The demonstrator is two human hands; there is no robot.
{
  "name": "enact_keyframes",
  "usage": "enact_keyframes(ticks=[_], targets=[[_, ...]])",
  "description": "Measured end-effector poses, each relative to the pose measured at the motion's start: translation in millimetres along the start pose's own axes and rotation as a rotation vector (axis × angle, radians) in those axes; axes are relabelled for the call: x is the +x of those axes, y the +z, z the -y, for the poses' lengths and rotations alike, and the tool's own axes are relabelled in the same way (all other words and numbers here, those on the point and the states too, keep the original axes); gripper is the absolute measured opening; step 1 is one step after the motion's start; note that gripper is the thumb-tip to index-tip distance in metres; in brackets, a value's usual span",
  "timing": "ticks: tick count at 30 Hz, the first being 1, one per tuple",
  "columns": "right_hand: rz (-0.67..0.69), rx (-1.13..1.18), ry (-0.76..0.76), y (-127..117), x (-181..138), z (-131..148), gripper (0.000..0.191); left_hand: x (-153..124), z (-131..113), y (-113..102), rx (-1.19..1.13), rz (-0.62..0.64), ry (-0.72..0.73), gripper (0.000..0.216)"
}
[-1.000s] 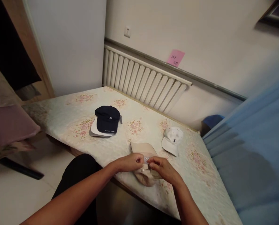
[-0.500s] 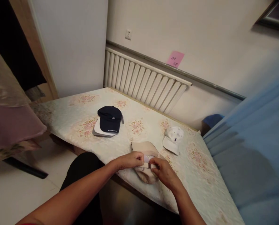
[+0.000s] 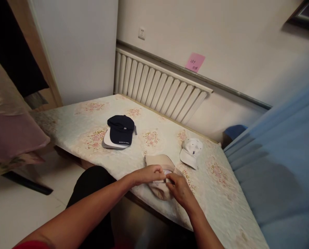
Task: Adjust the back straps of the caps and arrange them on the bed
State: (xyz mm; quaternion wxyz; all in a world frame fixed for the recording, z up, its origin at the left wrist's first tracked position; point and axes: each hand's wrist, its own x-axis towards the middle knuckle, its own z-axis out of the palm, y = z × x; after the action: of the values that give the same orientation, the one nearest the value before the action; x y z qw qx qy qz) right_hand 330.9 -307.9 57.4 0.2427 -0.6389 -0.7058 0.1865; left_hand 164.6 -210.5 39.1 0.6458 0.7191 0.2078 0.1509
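A beige baseball cap (image 3: pixel 162 192) lies at the front edge of the bed, its brim pointing away from me and its back strap toward me. My left hand (image 3: pixel 152 173) is closed, pinching the strap at the cap's rear opening. Close beside it, my right hand (image 3: pixel 179 186) pinches the other part of the strap with thumb and fingertips. A small metal buckle shows just below my left fingers. The strap ends themselves are mostly hidden by my fingers.
Left of my hands, a navy cap (image 3: pixel 121 129) rests on a white and grey cap (image 3: pixel 109 141). A white cap (image 3: pixel 192 152) sits to the right on the floral bedspread (image 3: pixel 151 138). A radiator (image 3: pixel 156 86) runs behind; a blue curtain (image 3: pixel 281 166) hangs at right.
My left hand has moved slightly right, so the two hands' fingertips now meet at the strap. The cap stays in place, and the view has shifted a little.
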Motion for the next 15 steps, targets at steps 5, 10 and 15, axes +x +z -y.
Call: enact_keyframes(ticks=[5,10,15], targets=[[-0.015,0.021,-0.008,2.5,-1.2,-1.8,0.028,-1.3,-1.2,16.0,0.304,-0.225,0.047,0.029],[-0.031,0.001,-0.01,3.4,-2.0,-2.2,0.026,-3.8,5.0,28.3,0.441,-0.34,0.155,0.016],[-0.041,-0.011,-0.032,3.4,-2.6,-4.5,0.024,-3.2,10.5,31.1,0.425,-0.38,0.24,0.012]])
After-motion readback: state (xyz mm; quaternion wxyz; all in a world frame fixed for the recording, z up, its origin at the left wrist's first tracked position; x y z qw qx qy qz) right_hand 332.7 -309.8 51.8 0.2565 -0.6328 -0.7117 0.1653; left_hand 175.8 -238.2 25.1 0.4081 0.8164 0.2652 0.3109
